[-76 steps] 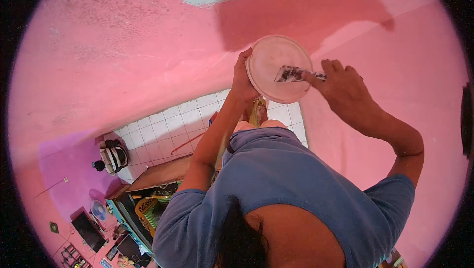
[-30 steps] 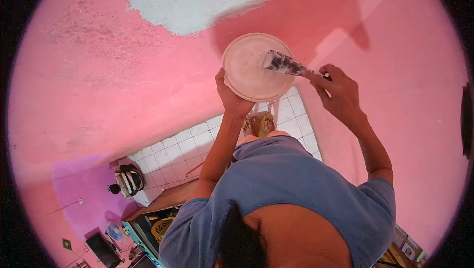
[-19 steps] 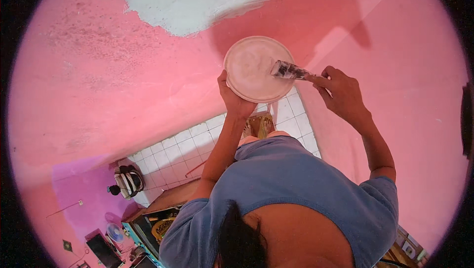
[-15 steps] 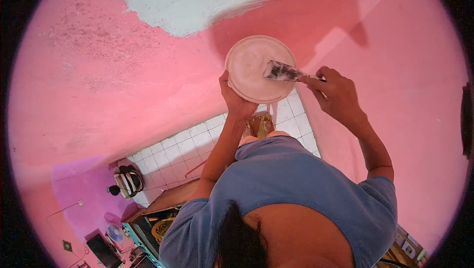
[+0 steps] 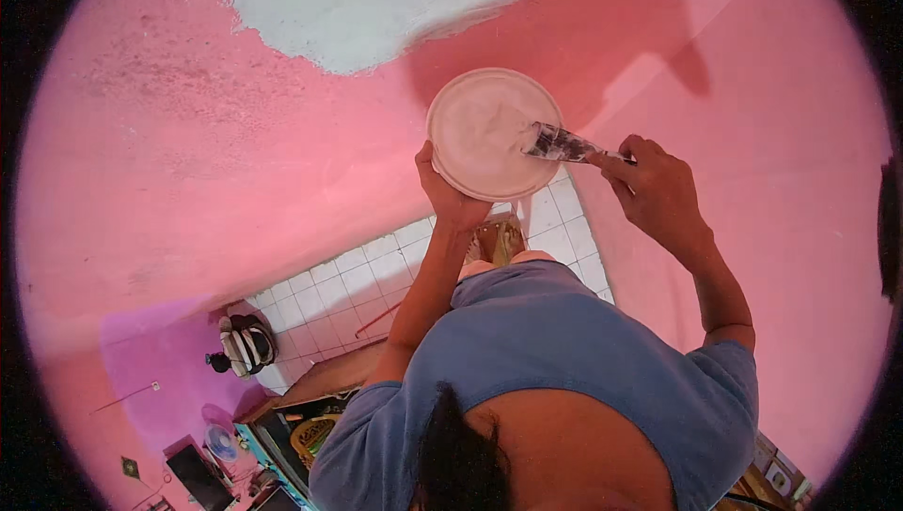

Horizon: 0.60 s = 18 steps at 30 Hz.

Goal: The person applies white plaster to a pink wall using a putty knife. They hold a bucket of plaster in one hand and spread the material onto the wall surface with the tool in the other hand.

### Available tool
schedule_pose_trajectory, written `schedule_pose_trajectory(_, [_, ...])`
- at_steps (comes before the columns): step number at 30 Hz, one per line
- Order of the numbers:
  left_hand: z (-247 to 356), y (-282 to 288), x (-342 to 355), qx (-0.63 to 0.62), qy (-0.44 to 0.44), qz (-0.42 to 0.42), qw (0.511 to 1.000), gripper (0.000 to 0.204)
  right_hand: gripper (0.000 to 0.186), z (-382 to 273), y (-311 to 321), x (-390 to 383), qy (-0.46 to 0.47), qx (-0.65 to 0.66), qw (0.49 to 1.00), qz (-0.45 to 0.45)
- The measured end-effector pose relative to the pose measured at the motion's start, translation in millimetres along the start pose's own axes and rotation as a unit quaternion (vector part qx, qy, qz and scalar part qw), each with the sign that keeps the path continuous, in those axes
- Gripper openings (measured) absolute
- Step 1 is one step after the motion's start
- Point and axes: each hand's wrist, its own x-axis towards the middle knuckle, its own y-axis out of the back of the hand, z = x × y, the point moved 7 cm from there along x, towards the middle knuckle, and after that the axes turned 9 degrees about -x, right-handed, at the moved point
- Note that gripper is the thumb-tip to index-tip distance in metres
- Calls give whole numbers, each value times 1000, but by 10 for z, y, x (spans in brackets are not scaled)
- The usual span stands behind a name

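Observation:
My left hand grips the near-left rim of a round, pale lid-like plate, its fingers hidden underneath. A whitish paste is spread over the plate's face, ridged near the middle. In my right hand is a putty knife, its handle mostly covered by my closed fingers. The knife's smeared metal blade rests at the paste on the plate's right side. Beyond the plate rises a pink wall with a large whitish patch at the top.
A second pink wall meets the first at a corner on the right. White floor tiles lie below, around a wooden support under my feet. At lower left are a dark bag-like bundle, a fan and a cabinet.
My right hand has drawn the putty knife to the right and slightly toward me across the plate. Ridges in the paste show more plainly. My left hand and the plate are nearly still.

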Motion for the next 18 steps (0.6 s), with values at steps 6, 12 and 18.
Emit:
schedule_pose_trajectory(6, [-5, 0, -13, -1, -14, 4, 1000, 62, 31, -55, 35, -22, 12, 30, 999, 27])
schedule_pose_trajectory(12, [11, 39, -12, 8, -20, 9, 1000, 64, 25, 184, -98, -7, -69, 124, 989, -43])
schedule_pose_trajectory(18, [31, 100, -33, 31, -12, 10, 999, 66, 25, 303, -152, 65, -124, 211, 967, -69])
